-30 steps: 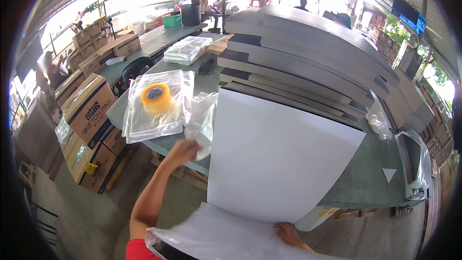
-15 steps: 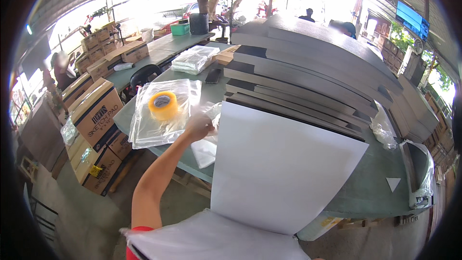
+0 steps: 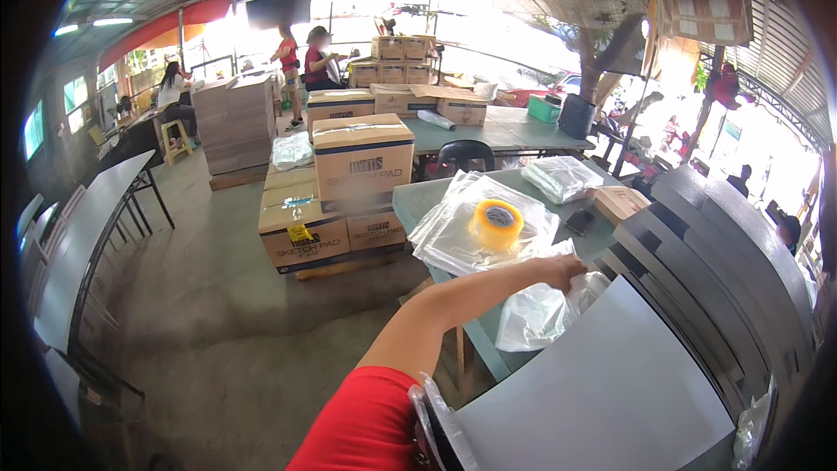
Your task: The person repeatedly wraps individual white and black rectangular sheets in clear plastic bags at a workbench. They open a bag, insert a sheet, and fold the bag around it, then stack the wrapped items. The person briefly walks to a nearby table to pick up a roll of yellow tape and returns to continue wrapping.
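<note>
My left hand [image 3: 567, 272] reaches out over the table, fingers closed on crumpled clear plastic [image 3: 536, 318] at the table's near edge. Just right of it a large white sheet [image 3: 602, 384] leans against a tall stack of grey boards [image 3: 741, 270]. Close to my body, beside my red sleeve, is the edge of a plastic-wrapped bundle [image 3: 443, 423]. Beyond my hand, a roll of yellowish tape [image 3: 497, 225] rests on flat clear plastic bags [image 3: 440, 231]. My right hand is out of view.
The green table [image 3: 406, 202] also holds another plastic pile [image 3: 562, 176], a dark phone-like object [image 3: 579, 223] and a small carton [image 3: 621, 203]. Brown cartons [image 3: 362, 157] are stacked to the left. A black chair [image 3: 466, 155] stands between tables. Several people are in the background.
The view has swung left, so the table and stack appear farther right. My left hand stays by the white sheet with the clear plastic. The bundle near my body shows less.
</note>
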